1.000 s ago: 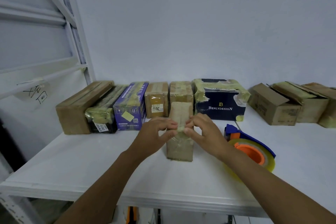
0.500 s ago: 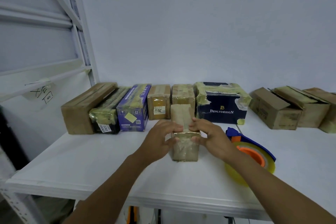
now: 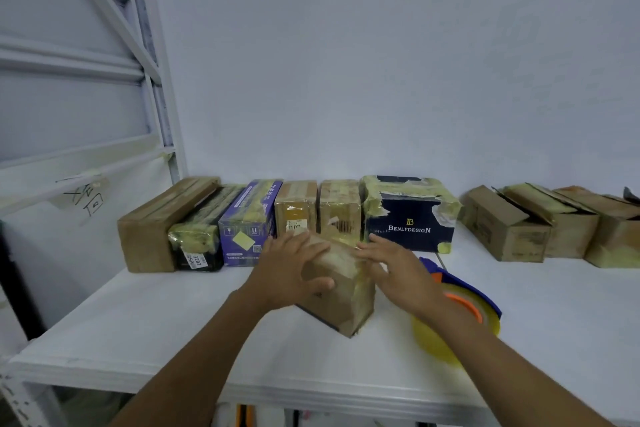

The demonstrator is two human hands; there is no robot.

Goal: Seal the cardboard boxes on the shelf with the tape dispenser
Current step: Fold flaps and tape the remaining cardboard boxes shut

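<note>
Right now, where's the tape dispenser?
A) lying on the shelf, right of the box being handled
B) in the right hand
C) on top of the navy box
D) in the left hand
A: the dispenser lies on the shelf right of the box, while the left hand and right hand are both on the box.

just one head cam, wide-angle, looking forward and down at the white shelf (image 3: 138, 329), close, wall filling the upper frame
</note>
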